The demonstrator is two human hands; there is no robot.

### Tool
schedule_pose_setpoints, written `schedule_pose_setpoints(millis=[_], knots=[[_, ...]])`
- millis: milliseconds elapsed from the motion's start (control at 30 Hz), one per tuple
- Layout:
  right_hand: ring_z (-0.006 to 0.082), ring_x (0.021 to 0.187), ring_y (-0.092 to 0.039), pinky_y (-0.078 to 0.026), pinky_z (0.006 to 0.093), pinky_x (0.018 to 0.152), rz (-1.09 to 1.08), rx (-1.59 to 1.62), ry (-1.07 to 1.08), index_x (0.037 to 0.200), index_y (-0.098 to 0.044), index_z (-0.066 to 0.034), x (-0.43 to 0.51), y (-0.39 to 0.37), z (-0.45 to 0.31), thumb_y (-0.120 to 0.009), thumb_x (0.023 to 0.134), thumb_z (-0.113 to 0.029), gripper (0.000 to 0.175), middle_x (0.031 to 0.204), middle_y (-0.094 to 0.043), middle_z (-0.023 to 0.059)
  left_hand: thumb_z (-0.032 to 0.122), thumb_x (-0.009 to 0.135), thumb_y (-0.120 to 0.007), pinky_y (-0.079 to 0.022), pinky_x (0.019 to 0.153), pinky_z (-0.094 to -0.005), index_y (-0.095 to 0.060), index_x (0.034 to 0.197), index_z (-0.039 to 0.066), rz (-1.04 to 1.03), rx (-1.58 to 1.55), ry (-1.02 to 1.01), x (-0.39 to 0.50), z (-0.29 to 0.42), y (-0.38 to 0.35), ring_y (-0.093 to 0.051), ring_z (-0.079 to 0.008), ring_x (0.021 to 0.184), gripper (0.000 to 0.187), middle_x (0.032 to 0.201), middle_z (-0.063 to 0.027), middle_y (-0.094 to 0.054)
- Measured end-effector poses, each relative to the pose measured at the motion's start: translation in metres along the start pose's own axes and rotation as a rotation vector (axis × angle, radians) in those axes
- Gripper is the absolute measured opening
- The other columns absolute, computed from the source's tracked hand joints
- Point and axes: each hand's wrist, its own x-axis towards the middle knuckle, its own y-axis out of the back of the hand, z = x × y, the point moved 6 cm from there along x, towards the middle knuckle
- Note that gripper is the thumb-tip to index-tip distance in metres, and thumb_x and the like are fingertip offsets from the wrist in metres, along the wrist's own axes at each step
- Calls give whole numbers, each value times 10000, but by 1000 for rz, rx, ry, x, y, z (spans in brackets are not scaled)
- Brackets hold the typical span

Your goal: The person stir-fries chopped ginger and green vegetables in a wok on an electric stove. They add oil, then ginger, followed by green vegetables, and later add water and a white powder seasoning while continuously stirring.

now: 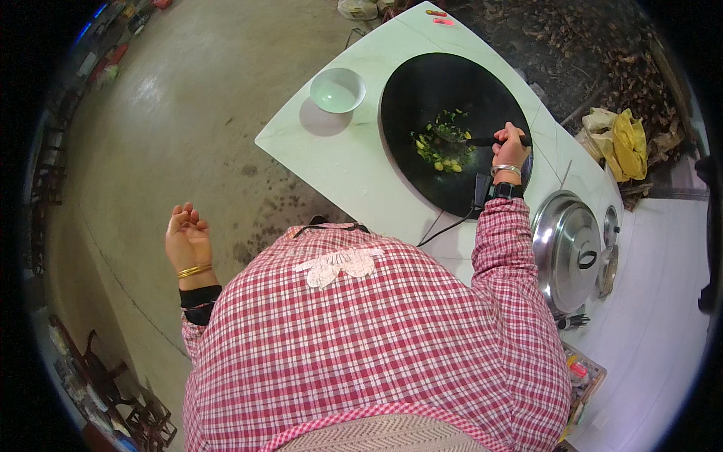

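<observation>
My right hand (509, 148) is closed around the black handle of a spatula (483, 142), whose head lies among chopped greens and yellowish pieces (446, 164) in a large black wok (452, 79). The wok is set into a white tiled counter (361, 164). My left hand (189, 234) is raised over the floor, left of my body, palm up with curled fingers and nothing in it. A pale bowl (338, 90) stands on the counter, left of the wok.
A large steel lid (567, 251) with a black handle lies right of my right arm, beside smaller metal lids (610, 226). A black cable (446, 229) runs near the wok's lower rim. Yellow bags (628, 146) rest beyond the counter's right edge. Two small red items (443, 22) lie at its far corner.
</observation>
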Motion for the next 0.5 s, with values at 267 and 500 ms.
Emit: schedule_pose_setpoints(millis=[267, 500], knots=[[122, 510, -509, -256, 231, 377, -72, 94, -32, 606, -490, -88, -22, 2, 3, -621, 845, -132, 276, 587, -528, 38, 29, 863, -560, -437, 683, -285, -538, 1118, 59, 23, 16, 56, 2, -6, -19, -558, -164, 816, 258, 999, -64, -617], [112, 511, -484, -259, 227, 384, -47, 118, -21, 620, -498, -71, -35, 6, 11, -622, 846, -129, 264, 611, -542, 51, 28, 863, -549, -438, 671, -283, -539, 1116, 58, 11, 39, 46, 6, -10, -20, -561, -157, 811, 255, 992, -64, -618]])
